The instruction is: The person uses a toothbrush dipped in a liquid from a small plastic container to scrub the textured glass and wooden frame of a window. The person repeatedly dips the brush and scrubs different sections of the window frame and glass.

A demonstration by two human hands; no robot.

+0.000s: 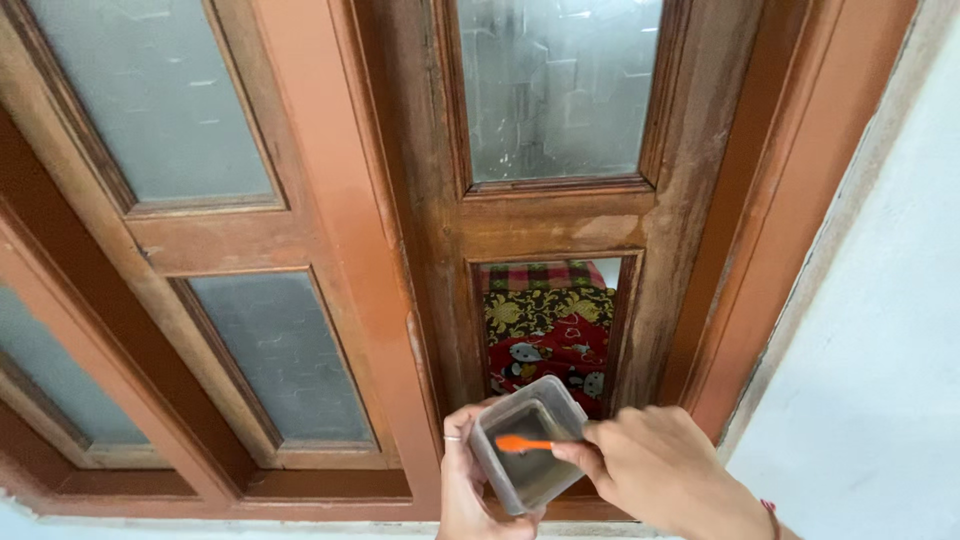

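Clear plastic container (528, 440), worn matt wooden window frame (560, 215), frosted glass panes (555, 85).

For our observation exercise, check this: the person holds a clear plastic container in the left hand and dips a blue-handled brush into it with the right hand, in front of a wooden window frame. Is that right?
Not quite. The head view shows the brush has an orange handle, not blue. The rest stands: the left hand holds the clear plastic container, the right hand holds the brush in it, and the wooden window frame is in front of the person.

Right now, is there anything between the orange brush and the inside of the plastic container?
Nothing visible. The right hand holds the orange brush with its tip already over the open mouth of the clear plastic container, which the left hand grips.
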